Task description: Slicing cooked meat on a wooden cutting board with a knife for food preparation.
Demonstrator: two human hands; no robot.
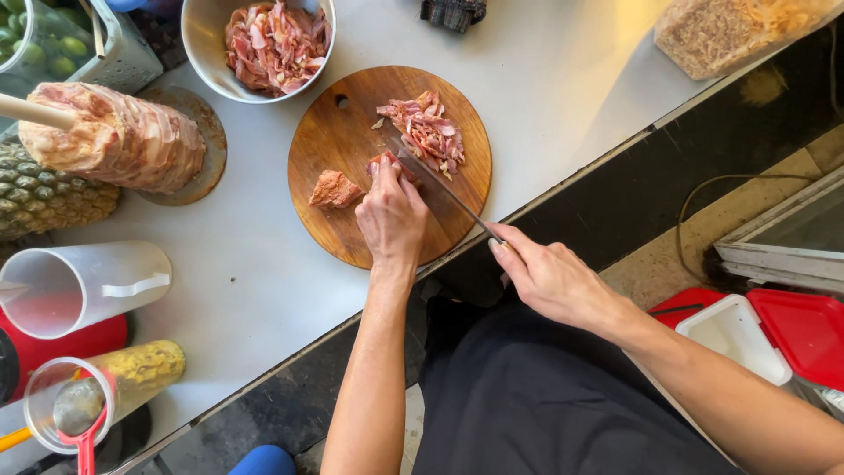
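Note:
My left hand (391,215) presses down on a piece of pink meat (383,163) on a round wooden cutting board (338,132). My right hand (549,277) grips the handle of a long knife (440,185), whose blade lies across the board and meets the meat by my left fingertips. A pile of sliced meat (426,130) lies on the far side of the blade. Another uncut chunk (334,190) sits on the board left of my left hand.
A metal bowl (198,35) of sliced meat stands behind the board. A stacked meat skewer (114,136), a pineapple (48,198), a clear plastic jug (79,286) and a jar with a red scoop (83,409) lie left. Red-lidded containers (765,325) sit right.

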